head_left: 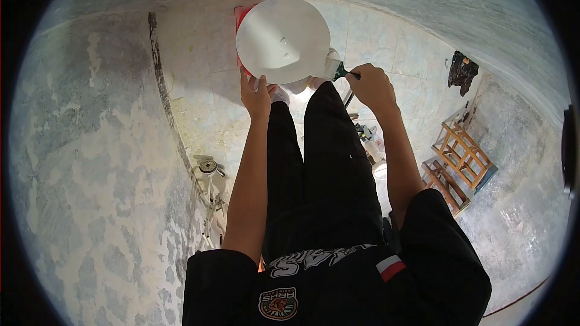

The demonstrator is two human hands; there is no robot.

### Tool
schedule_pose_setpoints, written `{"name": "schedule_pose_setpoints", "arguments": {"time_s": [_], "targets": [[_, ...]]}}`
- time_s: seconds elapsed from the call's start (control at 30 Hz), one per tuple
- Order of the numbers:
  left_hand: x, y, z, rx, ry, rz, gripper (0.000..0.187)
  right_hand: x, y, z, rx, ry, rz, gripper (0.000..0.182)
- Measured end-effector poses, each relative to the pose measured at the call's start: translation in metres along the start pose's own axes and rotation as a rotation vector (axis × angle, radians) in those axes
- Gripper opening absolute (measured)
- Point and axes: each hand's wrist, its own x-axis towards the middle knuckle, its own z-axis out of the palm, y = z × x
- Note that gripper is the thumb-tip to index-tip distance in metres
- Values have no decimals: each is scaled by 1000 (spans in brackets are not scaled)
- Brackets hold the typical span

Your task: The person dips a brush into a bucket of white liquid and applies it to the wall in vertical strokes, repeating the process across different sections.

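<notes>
A round white disc-like piece [284, 39], with a few small marks near its middle, is in front of me at the top centre. My left hand [257, 93] grips its lower left edge, some fingers hidden under it. My right hand [370, 87] is closed round the dark green handle of a scraper-like tool [340, 71], whose pale blade is at the disc's lower right edge. Something red [240, 17] shows behind the disc's left side.
Patchy grey walls [90, 163] curve around a pale tiled floor [205, 102]. Wooden stools [464, 156] lie at the right, below a black plastic bag [462, 72]. A metal stand with a round top [207, 166] is at the left, and small items [365, 133] lie beside my legs.
</notes>
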Motion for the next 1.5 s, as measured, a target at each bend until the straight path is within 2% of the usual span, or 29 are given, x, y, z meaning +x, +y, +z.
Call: {"name": "schedule_pose_setpoints", "arguments": {"time_s": [0.3, 0.4, 0.47, 0.53, 0.6, 0.67, 0.8, 0.97, 1.23, 1.5], "targets": [[2, -2, -1, 11, 6, -8, 72, -8, -6, -21, 37, 155, -134, 25], [4, -5, -2, -1, -1, 10, 71, -5, -10, -24, 59, 173, -230, 24], [4, -9, -2, -15, -1, 5, 71, 0, -13, -19, -45, 229, -421, 26], [5, -8, -2, -26, 1, 2, 71, 4, -12, -13, -60, 203, -457, 28], [3, -7, -3, -38, -18, -52, 66, 6, -8, -2, -72, 173, -494, 31], [0, -5, -2, -42, -61, -89, 61, 10, 4, 13, -84, 184, -625, 34], [-1, 1, 6, -71, -105, -133, 49, 13, 34, 40, -72, 146, -651, 38], [2, -4, 6, -86, -93, -122, 46, 18, 76, 68, -44, 175, -680, 40], [-7, 6, 14, -131, -22, -135, 53, 17, 96, 55, -57, 159, -705, 42], [-6, 2, 13, -149, -6, -148, 57, 7, 94, 26, -65, 60, -654, 35]]}}
